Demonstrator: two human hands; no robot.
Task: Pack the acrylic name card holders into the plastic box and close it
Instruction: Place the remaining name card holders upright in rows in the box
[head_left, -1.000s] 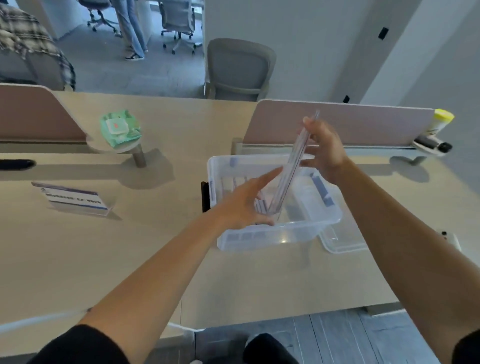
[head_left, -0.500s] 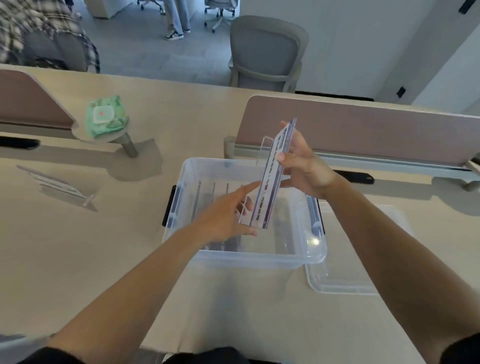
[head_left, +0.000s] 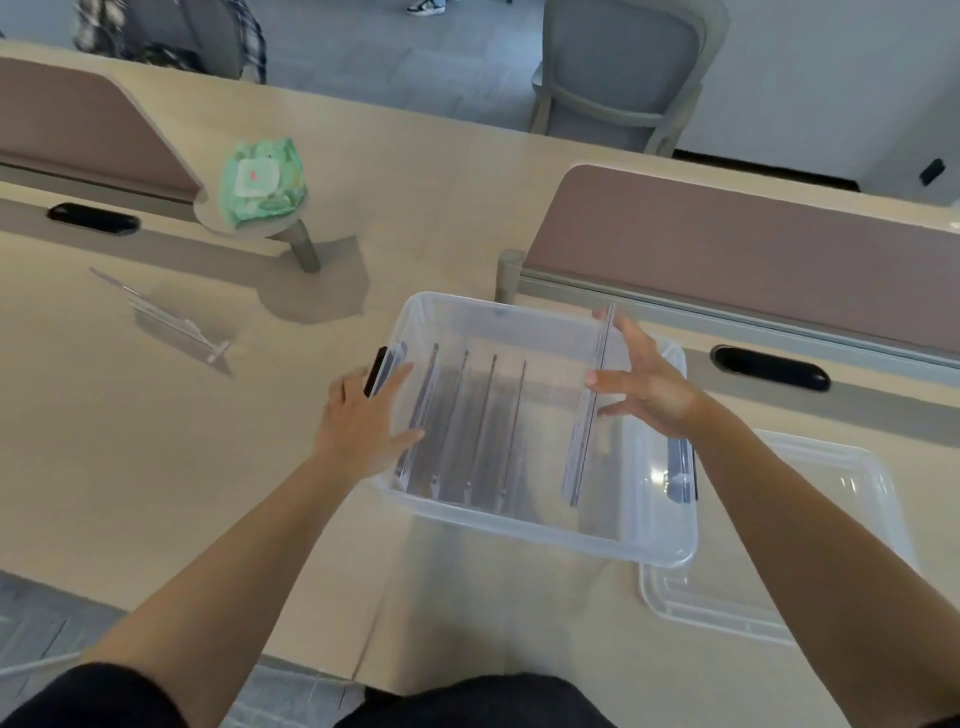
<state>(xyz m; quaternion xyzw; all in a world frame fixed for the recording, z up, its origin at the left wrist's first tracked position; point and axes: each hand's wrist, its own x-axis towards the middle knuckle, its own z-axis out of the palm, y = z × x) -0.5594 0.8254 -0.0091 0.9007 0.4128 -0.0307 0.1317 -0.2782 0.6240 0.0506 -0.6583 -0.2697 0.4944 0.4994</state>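
Note:
The clear plastic box (head_left: 524, 525) stands open on the desk in front of me. Several acrylic name card holders (head_left: 467, 426) stand on edge in its left half. My right hand (head_left: 644, 384) pinches one more name card holder (head_left: 584, 447) upright in the right half, thumb on its left face and fingers spread behind it. My left hand (head_left: 363, 415) rests with straight fingers on the box's left rim, beside the black latch. Another name card holder (head_left: 171, 322) lies on the desk to the left. The clear lid (head_left: 810, 561) lies flat to the right of the box.
A green pack of wipes (head_left: 260, 182) sits on a small round stand at the back left. Brown desk dividers (head_left: 753, 244) run along the back, with black cable slots (head_left: 769, 369). A grey chair (head_left: 618, 73) stands beyond the desk. The desk's front edge is close to my body.
My right hand has lowered the holder from above the box down into its right half. My left hand has moved from inside the box to its left rim. The view has tilted downward.

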